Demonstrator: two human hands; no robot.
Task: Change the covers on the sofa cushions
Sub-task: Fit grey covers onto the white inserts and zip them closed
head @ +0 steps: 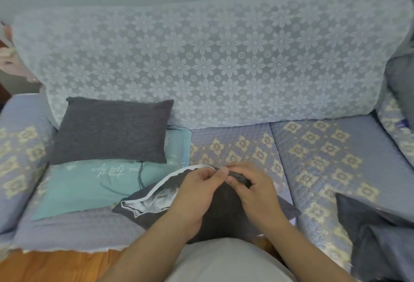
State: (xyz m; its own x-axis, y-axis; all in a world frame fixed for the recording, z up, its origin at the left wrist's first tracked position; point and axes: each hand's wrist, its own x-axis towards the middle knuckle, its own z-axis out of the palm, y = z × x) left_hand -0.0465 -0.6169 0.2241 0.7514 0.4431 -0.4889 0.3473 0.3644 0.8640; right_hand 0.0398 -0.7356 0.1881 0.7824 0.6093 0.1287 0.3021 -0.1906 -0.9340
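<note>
**Dark cushion at front edge, both hands on its open end**

Quilted blue sofa [324,158] carries a teal cover [89,187] with a grey pillow [109,131] on it. Nearer, the dark cushion [224,210] lies directly under both hands. Left hand [197,192] and right hand [253,189] meet fingertip to fingertip, each pinching the cushion's white-edged opening [156,188], forearms converging from below.

At the near edge of the sofa [313,158], the left hand [197,192] and right hand [253,189] pinch the far edge of a dark cushion cover [224,210], its white-lined opening gaping to the left. Farther left, a dark grey cushion [112,131] rests on a flat teal cover [89,187]. More dark fabric [376,232] lies near right.
</note>
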